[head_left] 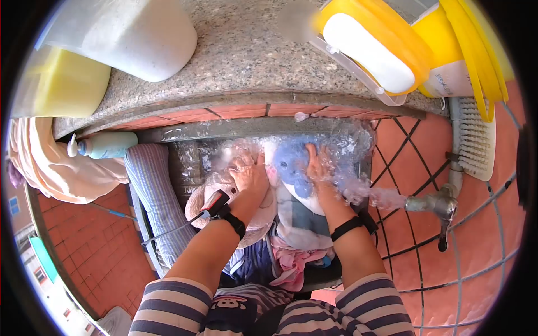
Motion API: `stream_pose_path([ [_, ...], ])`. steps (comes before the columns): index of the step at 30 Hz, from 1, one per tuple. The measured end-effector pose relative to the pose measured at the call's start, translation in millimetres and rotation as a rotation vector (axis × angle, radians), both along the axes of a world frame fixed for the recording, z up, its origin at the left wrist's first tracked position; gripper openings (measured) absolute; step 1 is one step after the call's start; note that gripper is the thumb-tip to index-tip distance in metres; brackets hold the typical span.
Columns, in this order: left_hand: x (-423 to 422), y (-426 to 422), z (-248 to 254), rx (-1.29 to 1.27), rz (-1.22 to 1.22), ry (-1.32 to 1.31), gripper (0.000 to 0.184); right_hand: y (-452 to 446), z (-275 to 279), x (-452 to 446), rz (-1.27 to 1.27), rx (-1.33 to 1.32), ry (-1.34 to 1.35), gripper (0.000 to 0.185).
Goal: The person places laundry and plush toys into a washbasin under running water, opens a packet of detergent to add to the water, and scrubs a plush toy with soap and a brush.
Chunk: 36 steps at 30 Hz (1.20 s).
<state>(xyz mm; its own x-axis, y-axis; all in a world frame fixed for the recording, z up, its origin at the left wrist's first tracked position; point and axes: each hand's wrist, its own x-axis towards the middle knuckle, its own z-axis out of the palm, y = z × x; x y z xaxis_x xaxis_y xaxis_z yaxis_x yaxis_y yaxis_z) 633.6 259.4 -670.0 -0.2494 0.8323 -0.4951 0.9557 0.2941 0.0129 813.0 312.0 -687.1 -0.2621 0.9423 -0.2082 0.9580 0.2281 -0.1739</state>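
In the washing trough (185, 132), a pink plush toy (258, 218) and a blue-and-white plush toy (294, 168) lie side by side in splashing water. My left hand (249, 173) presses on the pink toy, fingers apart and partly blurred by water. Against the right side of the blue toy rests my right hand (320, 165), its fingers spread. Water gushes from the tap (434, 203) at the right towards my right hand. Below the toys are a grey-and-white cloth (302, 218), a pink cloth (294, 263) and dark striped fabric (249, 263).
A rolled striped cloth (154, 196) lies along the trough's left edge, near a pump bottle (106, 145) and a peach cloth (61, 168). The granite ledge (241, 56) holds a white container (134, 39) and a yellow box (386, 39). A scrubbing brush (476, 140) hangs right.
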Motion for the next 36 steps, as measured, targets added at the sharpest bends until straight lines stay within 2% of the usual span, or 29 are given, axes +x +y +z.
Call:
stream_pose_path([
  [1,1.3,3.8,-13.1,-0.093,-0.007,0.050,0.053,12.1,-2.5,0.3,-0.043,-0.214,0.054,0.064],
  [2,3.0,10.0,-20.2,-0.176,-0.014,0.099,0.050,12.2,-14.3,5.6,-0.039,-0.207,0.054,0.064],
  [4,5.3,19.1,-6.5,-0.124,0.032,0.094,0.044,7.4,-48.5,14.0,0.022,0.255,0.061,0.068],
  [5,2.1,22.0,2.9,-0.163,0.027,-0.001,0.042,13.9,-6.6,5.1,-0.019,0.074,0.094,0.071],
  [6,-3.5,20.7,10.5,-0.205,0.027,-0.091,0.041,16.8,-7.5,2.9,-0.004,0.080,0.111,0.071],
  [8,-12.5,11.8,3.9,-0.103,-0.035,-0.102,0.040,15.5,-8.4,6.1,-0.075,-0.002,0.352,0.074],
  [9,-19.3,8.2,9.9,-0.115,-0.068,-0.151,0.042,6.7,20.2,-0.9,-0.154,-0.131,0.168,0.074],
  [10,-26.2,0.7,16.9,-0.096,-0.065,-0.137,0.042,-5.4,46.9,-5.0,-0.148,-0.113,0.183,0.074],
  [12,-38.0,-31.0,40.7,0.197,-0.091,-0.386,0.045,-46.9,79.1,0.5,-0.201,0.007,0.228,0.070],
  [13,-41.5,-53.4,60.0,0.217,-0.128,-0.322,0.052,-59.7,82.7,9.7,-0.170,0.024,0.314,0.061],
  [15,-44.6,-114.6,95.3,0.459,-0.084,-0.150,0.068,-96.6,104.7,19.3,-0.160,0.043,0.365,0.057],
  [16,-49.9,-144.6,91.3,0.501,-0.068,-0.186,0.083,-111.7,117.9,22.8,-0.143,0.066,0.419,0.053],
  [17,-50.2,-171.3,88.0,0.443,-0.046,-0.212,0.090,-127.3,130.2,24.8,-0.141,0.084,0.429,0.049],
  [18,-46.8,-188.6,95.4,0.400,-0.060,-0.268,0.091,-144.0,138.3,27.8,-0.137,0.094,0.437,0.045],
  [20,-41.1,-194.8,87.9,0.497,-0.103,-0.238,0.086,-174.6,141.2,36.4,-0.150,0.089,0.480,0.045],
  [22,-35.2,-173.8,69.8,0.484,-0.080,-0.220,0.081,-187.5,137.8,38.1,-0.167,0.081,0.520,0.046],
  [24,-25.6,-152.3,57.0,0.533,-0.052,-0.182,0.064,-187.3,123.4,34.8,-0.102,0.254,0.323,0.051],
  [26,-19.6,-136.3,52.5,0.442,-0.045,-0.172,0.057,-165.3,96.0,29.4,-0.092,0.272,0.253,0.058],
  [29,-17.8,-110.6,37.0,0.278,0.009,-0.247,0.053,-111.6,64.0,15.2,-0.111,0.244,0.158,0.058],
  [31,-17.0,-96.8,31.7,0.246,-0.005,-0.232,0.052,-81.3,46.0,9.8,-0.111,0.088,-0.063,0.061],
  [34,-16.4,-73.4,21.6,0.127,-0.015,-0.216,0.051,-69.8,8.8,24.0,-0.003,0.201,-0.092,0.063],
  [36,-15.8,-61.9,17.1,0.041,-0.016,-0.215,0.052,-51.9,7.5,25.1,0.001,0.133,-0.124,0.062],
])
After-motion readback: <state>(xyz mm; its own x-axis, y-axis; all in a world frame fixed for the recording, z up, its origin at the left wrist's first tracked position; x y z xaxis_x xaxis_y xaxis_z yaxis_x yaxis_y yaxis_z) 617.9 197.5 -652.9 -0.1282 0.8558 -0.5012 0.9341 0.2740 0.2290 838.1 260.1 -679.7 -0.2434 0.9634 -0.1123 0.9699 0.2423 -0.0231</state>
